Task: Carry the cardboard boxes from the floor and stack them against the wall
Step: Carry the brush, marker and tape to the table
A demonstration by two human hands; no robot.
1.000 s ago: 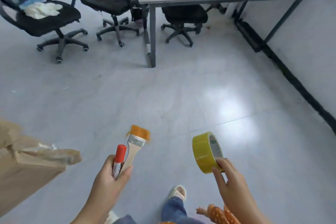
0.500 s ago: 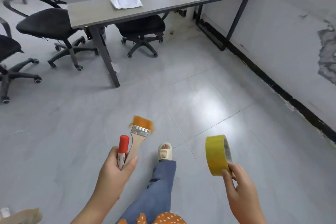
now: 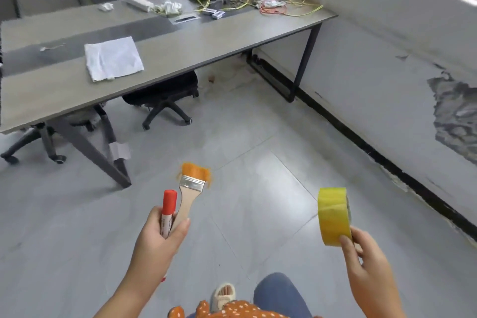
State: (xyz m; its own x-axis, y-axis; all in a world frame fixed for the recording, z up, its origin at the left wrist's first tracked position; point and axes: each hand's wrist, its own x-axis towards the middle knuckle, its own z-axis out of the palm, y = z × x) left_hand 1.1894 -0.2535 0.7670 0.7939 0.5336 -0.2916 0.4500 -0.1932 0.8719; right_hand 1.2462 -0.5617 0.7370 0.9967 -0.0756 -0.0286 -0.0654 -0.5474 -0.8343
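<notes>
Above the grey floor (image 3: 258, 137), your left hand (image 3: 157, 237) grips a red-capped marker (image 3: 168, 210) and orange-bristled brush (image 3: 192, 188), right hand (image 3: 369, 258) pinches yellow tape roll (image 3: 333, 215).

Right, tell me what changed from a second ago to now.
The view swung right and closer to the table and the wall; the cardboard box at lower left dropped out of sight. Nothing was picked up or let go. The left hand still grips the red marker and paintbrush; the right hand still holds the yellow tape roll.
</notes>
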